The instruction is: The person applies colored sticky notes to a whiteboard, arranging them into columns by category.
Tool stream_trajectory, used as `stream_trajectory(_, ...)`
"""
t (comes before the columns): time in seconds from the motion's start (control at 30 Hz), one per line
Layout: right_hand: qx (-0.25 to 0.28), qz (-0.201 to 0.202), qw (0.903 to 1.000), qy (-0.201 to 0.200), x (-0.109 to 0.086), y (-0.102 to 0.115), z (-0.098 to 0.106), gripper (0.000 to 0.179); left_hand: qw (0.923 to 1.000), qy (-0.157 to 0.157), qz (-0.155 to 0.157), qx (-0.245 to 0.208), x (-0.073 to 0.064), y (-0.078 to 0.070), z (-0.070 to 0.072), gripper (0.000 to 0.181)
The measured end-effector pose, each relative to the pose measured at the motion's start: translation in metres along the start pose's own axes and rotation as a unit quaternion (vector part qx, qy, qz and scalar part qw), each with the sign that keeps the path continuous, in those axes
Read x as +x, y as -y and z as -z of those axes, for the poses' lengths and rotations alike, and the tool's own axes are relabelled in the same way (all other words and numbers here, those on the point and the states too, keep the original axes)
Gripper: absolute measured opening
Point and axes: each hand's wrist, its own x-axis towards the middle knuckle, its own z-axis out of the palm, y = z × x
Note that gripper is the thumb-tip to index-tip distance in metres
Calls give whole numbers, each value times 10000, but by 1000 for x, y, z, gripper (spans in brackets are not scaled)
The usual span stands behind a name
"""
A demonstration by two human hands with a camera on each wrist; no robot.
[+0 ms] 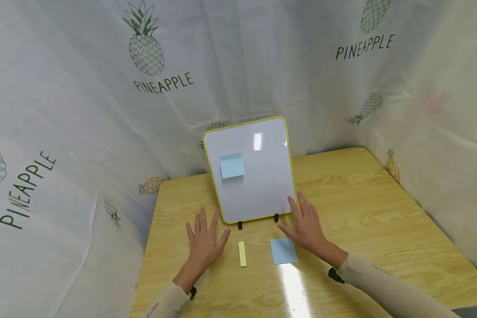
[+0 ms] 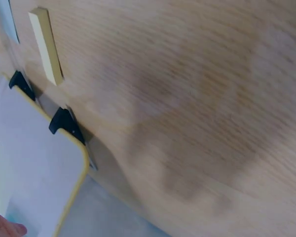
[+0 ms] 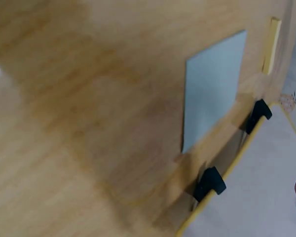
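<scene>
A small whiteboard [image 1: 262, 181] with a yellow rim leans back on black feet [image 2: 64, 123] at the middle of the table. One light blue sticky note [image 1: 232, 166] is stuck on its left half. My left hand [image 1: 204, 246], fingers spread, is over the table at the board's lower left corner. The right hand [image 1: 309, 229] has its fingers extended by the lower right corner, its fingertips overlapping the board's edge in the head view. Between the hands lie a narrow yellow sticky-note pad [image 1: 242, 254] and a square blue sticky-note pad [image 1: 284, 251]. Both hands hold nothing.
The wooden table [image 1: 361, 212] reaches back to a white curtain [image 1: 258, 57] printed with pineapples, which also hangs along both sides. Bright light reflects off the table's front [image 1: 296, 289].
</scene>
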Motion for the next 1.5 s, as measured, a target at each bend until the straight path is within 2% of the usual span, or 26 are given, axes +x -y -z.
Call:
stream_trajectory(0.2, -64, 17, 9998, 167, -18, -4, -3, 95, 9999, -51, -99, -21, -9, -6, -6, 73)
stream_trajectory(0.37, 0, 90, 9998, 148, -30, -5, -5, 96, 9996, 70, -268, -15, -20, -17, -14, 71)
stream_trajectory(0.7, -96, 250, 9986, 466, -51, -2, -10, 94, 9950, 156, -861, 471, -37, -56, -41, 69)
stream_trajectory(0.83, -145, 288, 9974, 647, -56, 0, -9, 93, 9919, 339, -1100, 539, -44, -70, -49, 69)
stream_trajectory(1.0, -169, 240, 9954, 910, -63, 1, -9, 92, 9890, 559, -1238, 589, -49, -81, -54, 69)
stream_trajectory(1.13, -220, 492, 9939, 964, -65, 1, -10, 91, 9873, 489, -1361, 664, -50, -86, -55, 68)
stream_trajectory(1.27, -228, 740, 9914, 1052, -69, 1, -12, 87, 9846, 546, -1544, 610, -51, -92, -55, 66)
stream_trajectory(1.5, -199, 774, 9887, 1272, -73, 1, -12, 84, 9786, 600, -1878, 589, -61, -100, -59, 61)
